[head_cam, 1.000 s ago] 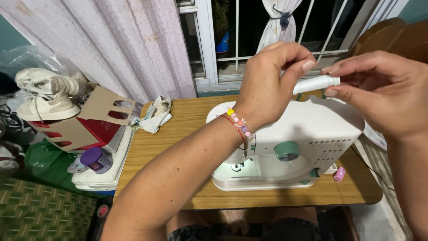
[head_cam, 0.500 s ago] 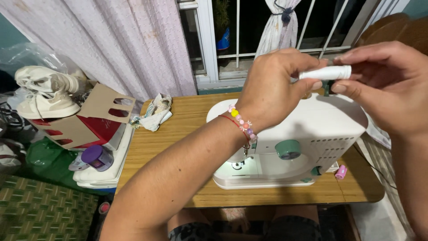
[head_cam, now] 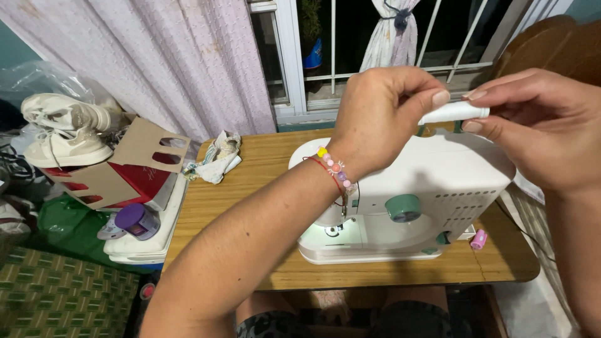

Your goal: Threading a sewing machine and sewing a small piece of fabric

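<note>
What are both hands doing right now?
Left hand: closed, fingertips pinching one end of the white thread spool.
Right hand: closed on the spool's other end.

Head view, close, looking down over sewing machine [head_cam: 413,200].

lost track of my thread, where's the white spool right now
In the head view, the white spool is up at right, pinched between the left hand and right hand, above the sewing machine.

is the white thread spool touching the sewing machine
Apart. The head view shows the white thread spool held between the left hand and right hand, above the sewing machine.
</note>
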